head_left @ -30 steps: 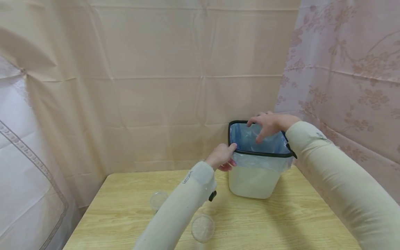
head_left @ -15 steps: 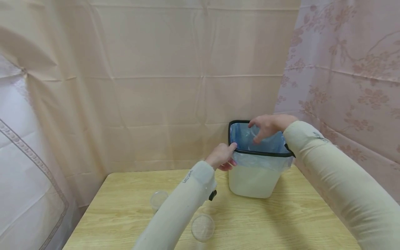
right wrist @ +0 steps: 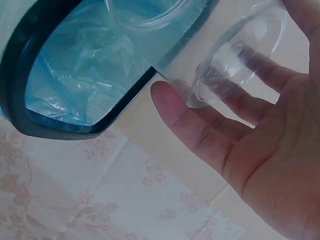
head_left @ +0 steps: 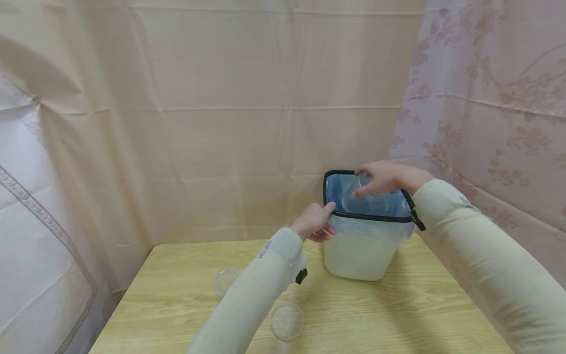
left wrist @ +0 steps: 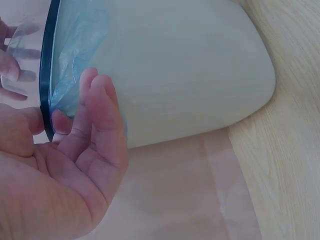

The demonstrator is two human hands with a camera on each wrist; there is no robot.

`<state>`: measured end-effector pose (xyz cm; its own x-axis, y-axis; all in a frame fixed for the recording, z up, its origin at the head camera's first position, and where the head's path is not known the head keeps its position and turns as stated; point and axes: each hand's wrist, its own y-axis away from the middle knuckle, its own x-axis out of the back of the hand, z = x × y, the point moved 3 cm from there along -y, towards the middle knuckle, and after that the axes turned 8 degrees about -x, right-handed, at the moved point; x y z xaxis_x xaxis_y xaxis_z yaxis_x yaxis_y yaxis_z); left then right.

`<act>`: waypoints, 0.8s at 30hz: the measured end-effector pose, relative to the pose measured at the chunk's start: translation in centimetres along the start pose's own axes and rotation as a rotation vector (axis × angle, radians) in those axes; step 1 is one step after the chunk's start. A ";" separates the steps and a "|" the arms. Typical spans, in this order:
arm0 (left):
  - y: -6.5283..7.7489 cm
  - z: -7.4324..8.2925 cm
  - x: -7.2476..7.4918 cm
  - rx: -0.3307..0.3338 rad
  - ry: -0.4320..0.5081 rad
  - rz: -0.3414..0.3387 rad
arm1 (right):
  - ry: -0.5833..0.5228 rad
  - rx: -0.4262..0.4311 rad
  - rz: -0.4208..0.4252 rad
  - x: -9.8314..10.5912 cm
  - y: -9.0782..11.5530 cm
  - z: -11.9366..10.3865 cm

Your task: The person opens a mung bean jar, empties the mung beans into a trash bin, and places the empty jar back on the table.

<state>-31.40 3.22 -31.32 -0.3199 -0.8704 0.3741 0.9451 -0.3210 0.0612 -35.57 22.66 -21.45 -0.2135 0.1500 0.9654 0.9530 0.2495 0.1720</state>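
My left hand (head_left: 313,222) pinches the black rim (head_left: 371,217) of a cream bin (head_left: 358,258) at its near left corner. In the left wrist view the thumb lies on the rim's inner side and the fingers on the outer side. A blue plastic bag (head_left: 340,189) lines the bin and folds out over the rim. Above the bin's mouth, my right hand (head_left: 389,178) holds a clear plastic cup (right wrist: 200,55), tilted with its open end toward the bag. The fingers are around the cup's base in the right wrist view.
On the wooden table (head_left: 185,265) stands a clear cup (head_left: 225,281), partly behind the left sleeve. Another round clear container (head_left: 287,322) is nearer the front. A beige curtain (head_left: 221,123) hangs behind, a flowered one (head_left: 499,128) at right.
My right hand first dipped slightly, then turned over the bin, and the clear cup's outline now shows below its fingers. The left hand stays at the rim.
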 end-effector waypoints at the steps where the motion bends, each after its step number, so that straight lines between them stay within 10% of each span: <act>1: 0.0 0.0 0.0 0.001 0.002 0.000 | 0.003 0.007 0.021 0.0 0.1 0.1; 24: 0.0 -0.1 0.1 -0.009 0.004 0.002 | -0.226 -0.073 0.351 -0.4 6.1 2.5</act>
<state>-31.41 3.08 -31.41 -0.3182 -0.8726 0.3707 0.9451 -0.3226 0.0519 -30.19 26.48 -21.29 0.0923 0.4218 0.9020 0.9873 0.0786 -0.1378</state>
